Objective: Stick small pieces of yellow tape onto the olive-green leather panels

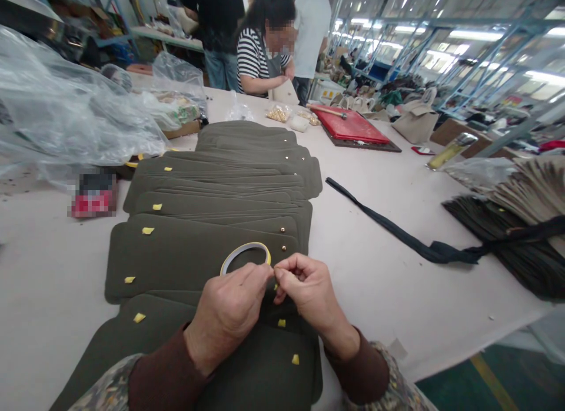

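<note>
My left hand is closed on a roll of yellow tape, whose ring stands up above the fingers. Close beside it, my right hand has thumb and forefinger pinched at the tape's edge; what lies between the fingertips is too small to make out. Beneath both hands, overlapping dark olive panels run away from me in a long row. Small yellow tape pieces stick to several panels, and small metal studs show near the right ends of some.
Clear plastic bags lie at the left. A dark strap crosses the table at the right, by stacked dark pieces. Farther back are a red slab, a bottle and a person handling a light piece.
</note>
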Tool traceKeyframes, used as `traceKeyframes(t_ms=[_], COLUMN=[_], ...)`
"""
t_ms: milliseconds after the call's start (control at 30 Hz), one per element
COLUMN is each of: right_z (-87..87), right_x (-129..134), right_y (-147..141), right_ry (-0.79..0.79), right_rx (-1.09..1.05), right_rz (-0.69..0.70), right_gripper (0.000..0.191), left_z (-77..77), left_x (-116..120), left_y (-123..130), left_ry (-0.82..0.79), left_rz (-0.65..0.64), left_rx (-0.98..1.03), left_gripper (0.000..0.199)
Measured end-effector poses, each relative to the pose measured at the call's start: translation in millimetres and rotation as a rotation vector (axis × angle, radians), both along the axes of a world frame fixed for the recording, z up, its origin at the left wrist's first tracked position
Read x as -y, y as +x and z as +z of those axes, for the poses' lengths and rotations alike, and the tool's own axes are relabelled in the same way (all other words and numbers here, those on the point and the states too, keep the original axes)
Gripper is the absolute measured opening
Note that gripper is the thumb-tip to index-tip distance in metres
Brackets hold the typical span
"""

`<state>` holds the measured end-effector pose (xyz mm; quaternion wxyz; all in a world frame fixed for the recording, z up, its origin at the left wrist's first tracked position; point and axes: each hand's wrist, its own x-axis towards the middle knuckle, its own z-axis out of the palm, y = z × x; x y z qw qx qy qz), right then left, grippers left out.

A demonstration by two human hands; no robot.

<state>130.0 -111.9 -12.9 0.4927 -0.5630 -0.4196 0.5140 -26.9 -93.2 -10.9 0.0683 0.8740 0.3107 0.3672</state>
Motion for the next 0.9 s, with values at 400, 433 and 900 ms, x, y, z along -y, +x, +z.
traceKeyframes(t_ms=[400,433,900], right_z=[-21.7,-22.3,-29.6], right_x=[-19,-19,-28], right_y=[34,33,20], right_ry=[0.098,0.129,0.392], right_rx=[0.345,0.399,0.885], right_rz=[-0.055,-0.049,-0.079], right_gripper=[0.020,0.018,0.007], left_z=[-15.0,-15.5,-16.0], left_x=[-10,-10,-10], left_y=[6,6,7], left_ry=[-0.120,-0.128,-0.202], left_rz=[0.148,0.150,0.154], left_rx=[-0.430,-0.447,-0.480], left_gripper=[0.015,0.016,0.012])
